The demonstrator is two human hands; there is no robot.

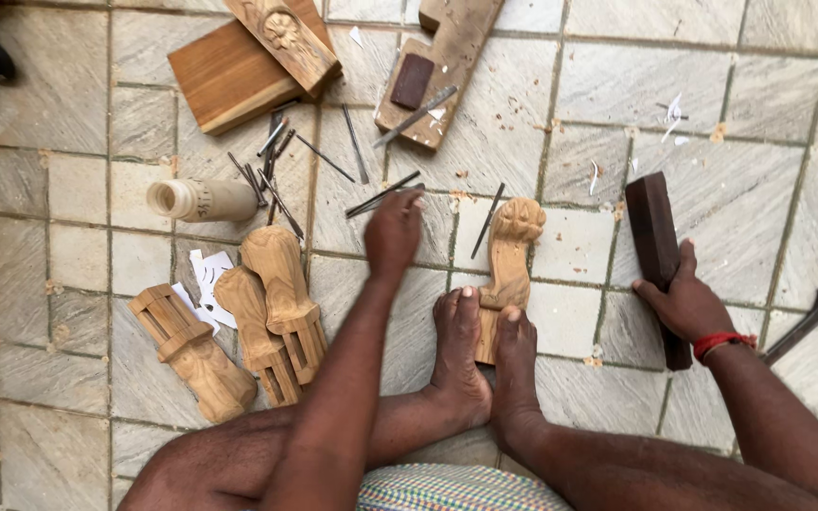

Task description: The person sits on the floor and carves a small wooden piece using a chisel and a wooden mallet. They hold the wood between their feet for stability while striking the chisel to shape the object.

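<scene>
The left hand (393, 234) reaches forward with a straight arm, palm down, fingers bent loosely near the floor. The right hand (685, 301) stays out to the side, fingers closed in a grip. Both feet press together between the arms.

Left hand (392, 232) reaches over chisels (385, 195); right hand (685, 301) grips a dark wooden block (653, 227).

base of carved leg (508, 274) hidden between the feet, lower mallet (660, 255) covered by right hand (688, 303), left hand (392, 232) fingertips blurred over chisels (381, 197), wrench (811, 317) beyond right wrist partly cut off
</scene>
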